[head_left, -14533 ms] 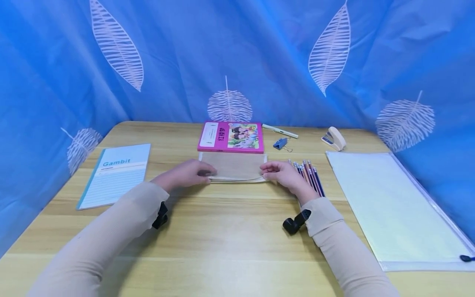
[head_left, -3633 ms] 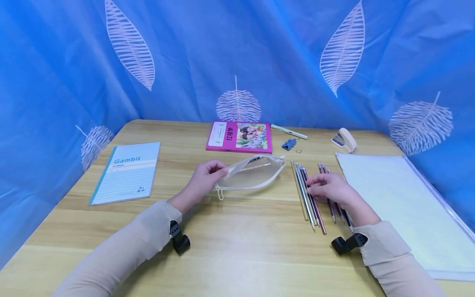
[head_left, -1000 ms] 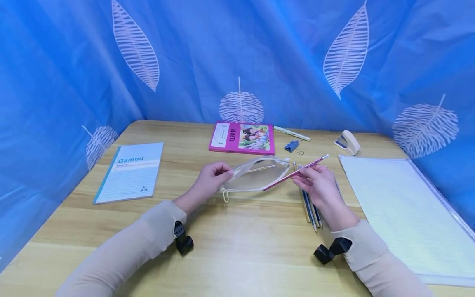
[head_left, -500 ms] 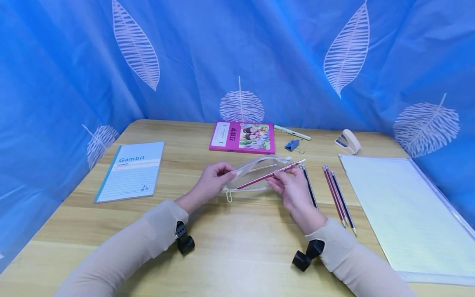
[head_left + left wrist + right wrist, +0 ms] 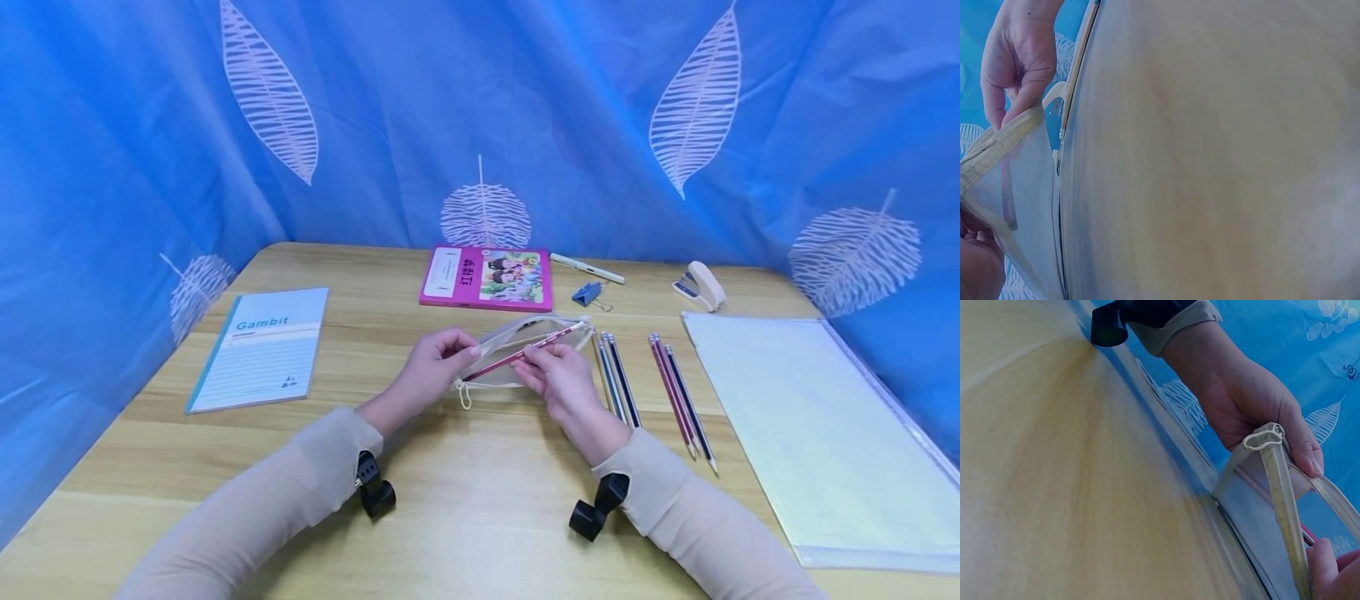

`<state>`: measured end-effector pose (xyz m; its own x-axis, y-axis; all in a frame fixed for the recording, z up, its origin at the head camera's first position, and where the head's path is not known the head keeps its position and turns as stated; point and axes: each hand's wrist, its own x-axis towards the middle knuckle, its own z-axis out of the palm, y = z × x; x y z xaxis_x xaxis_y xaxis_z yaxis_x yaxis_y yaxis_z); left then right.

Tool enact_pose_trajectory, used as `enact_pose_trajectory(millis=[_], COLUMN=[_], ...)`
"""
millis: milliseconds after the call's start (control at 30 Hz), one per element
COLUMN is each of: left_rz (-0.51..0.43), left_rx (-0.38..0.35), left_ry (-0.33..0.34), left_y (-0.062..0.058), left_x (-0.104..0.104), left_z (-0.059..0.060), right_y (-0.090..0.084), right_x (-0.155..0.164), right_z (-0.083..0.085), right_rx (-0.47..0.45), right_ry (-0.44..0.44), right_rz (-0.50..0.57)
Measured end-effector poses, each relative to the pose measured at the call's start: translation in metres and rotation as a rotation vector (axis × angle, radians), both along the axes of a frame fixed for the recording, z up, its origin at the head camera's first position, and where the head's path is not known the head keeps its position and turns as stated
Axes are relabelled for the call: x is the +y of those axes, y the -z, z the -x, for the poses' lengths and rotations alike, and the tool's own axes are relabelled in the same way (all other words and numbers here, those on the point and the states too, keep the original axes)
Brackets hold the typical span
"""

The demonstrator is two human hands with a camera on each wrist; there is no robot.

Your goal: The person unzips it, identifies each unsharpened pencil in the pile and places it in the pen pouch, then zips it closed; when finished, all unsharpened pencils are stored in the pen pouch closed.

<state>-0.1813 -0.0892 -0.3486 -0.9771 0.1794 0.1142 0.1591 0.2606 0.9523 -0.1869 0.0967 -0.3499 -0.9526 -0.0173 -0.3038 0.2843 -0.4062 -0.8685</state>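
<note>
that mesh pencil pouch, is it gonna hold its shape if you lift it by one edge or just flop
Probably flop: the pencil pouch is thin, see-through mesh, and its mouth gapes only where the left hand pinches the zipper edge up. It looks light, holding few pencils. The red pencil that the right hand holds may stiffen it slightly.

Our left hand (image 5: 432, 364) pinches with curled fingers near the table's middle, our right hand (image 5: 558, 381) just beside it, fingertips closed in a pinch.

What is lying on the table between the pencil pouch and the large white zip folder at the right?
Between the pencil pouch and the zip folder, loose pencils lie on the table in two small groups; the head view shows this.
</note>
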Motion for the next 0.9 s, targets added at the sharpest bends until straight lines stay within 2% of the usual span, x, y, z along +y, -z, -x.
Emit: enact_pose_trajectory(millis=[333, 500, 600, 767, 900], left_rz=[-0.002, 0.010, 0.012, 0.018, 0.016], left_rx=[0.002, -0.011, -0.021, -0.027, -0.033], left_ry=[0.022, 0.006, -0.008, -0.015, -0.017], left_y=[0.001, 0.001, 0.001, 0.000, -0.001], left_x=[-0.001, -0.004, -0.006, -0.009, -0.010], left_z=[-0.001, 0.000, 0.000, 0.000, 0.000], right_y=[0.006, 0.005, -0.003, -0.017, -0.018], right_x=[-0.001, 0.010, 0.027, 0.071, 0.104], right_z=[0.008, 0.004, 0.001, 0.004, 0.010], right_rx=[-0.033, -0.023, 0.017, 0.143, 0.202], right_ry=[-0.075, -0.122, -0.172, -0.310, -0.371], right_rz=[-0.061, -0.101, -0.119, -0.127, -0.230])
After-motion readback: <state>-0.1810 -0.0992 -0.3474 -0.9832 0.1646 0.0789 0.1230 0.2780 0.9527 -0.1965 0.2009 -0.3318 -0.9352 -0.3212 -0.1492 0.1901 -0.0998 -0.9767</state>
